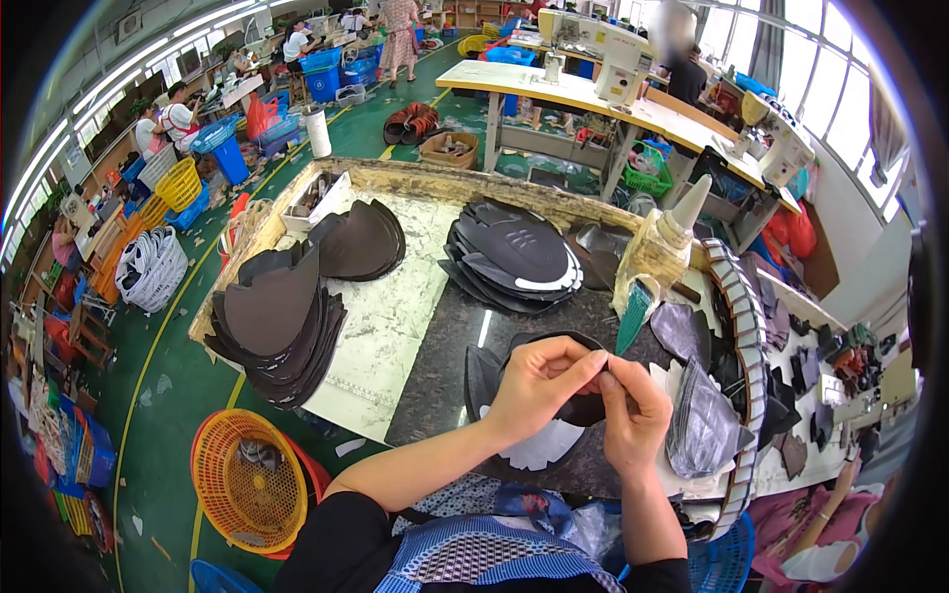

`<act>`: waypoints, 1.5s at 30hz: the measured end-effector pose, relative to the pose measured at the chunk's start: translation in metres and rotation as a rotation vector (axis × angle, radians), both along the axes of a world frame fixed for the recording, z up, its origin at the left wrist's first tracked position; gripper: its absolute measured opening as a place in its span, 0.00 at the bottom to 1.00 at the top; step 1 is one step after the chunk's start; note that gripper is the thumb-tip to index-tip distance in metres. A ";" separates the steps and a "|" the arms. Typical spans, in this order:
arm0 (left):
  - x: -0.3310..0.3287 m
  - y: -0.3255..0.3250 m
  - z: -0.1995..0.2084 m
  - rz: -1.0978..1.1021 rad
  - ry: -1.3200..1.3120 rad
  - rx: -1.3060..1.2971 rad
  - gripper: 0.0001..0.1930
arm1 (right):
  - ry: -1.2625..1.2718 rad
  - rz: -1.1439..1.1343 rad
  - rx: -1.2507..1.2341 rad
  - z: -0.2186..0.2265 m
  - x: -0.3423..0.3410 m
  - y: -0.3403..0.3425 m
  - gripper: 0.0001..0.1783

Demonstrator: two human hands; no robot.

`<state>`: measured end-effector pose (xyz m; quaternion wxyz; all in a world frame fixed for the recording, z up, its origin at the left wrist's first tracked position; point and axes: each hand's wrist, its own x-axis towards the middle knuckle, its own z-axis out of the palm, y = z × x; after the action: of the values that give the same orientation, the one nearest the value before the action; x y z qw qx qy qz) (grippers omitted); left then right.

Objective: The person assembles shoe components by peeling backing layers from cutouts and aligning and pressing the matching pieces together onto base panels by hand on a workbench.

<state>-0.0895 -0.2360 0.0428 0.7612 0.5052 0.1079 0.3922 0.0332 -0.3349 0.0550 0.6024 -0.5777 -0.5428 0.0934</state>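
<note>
meeting at the fingertips in the head view, the left hand [542, 383] and the right hand [635, 420] pinch the edge of a thin, dark, curved leather-like piece [581, 410], thumbs against forefingers. the pinch sits at the piece's upper right edge, so its body lies to the left of the right hand and mostly beneath the left, which is the nearer; its long axis is too covered to tell. toward the wearer, a dark piece with a pale, scalloped section [539, 447] lies on the dark speckled table [431, 395]. just right of the right hand is a stack of glossy grey-black pieces [700, 425]; beyond it stands a cream, crusted bottle with a pointed top [660, 247], a green bristle-like tip [634, 314] slanting down toward the hands.
</note>
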 end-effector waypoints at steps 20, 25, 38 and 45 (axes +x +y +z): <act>-0.004 0.014 0.011 -0.017 0.076 0.079 0.08 | 0.004 0.067 -0.039 0.018 0.003 0.008 0.12; -0.010 0.022 0.015 -0.043 0.148 0.118 0.07 | -0.409 -0.073 0.063 0.027 -0.001 0.008 0.12; -0.004 0.005 -0.007 0.126 0.090 0.359 0.02 | 0.848 0.225 -0.266 0.015 0.020 0.026 0.09; -0.004 0.011 -0.013 -0.125 0.082 0.360 0.03 | 0.621 0.215 -0.463 0.036 0.039 0.011 0.10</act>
<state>-0.0936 -0.2248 0.0295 0.6763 0.6544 0.0351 0.3363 0.0724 -0.3237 0.0908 0.5786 -0.5821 -0.3571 0.4459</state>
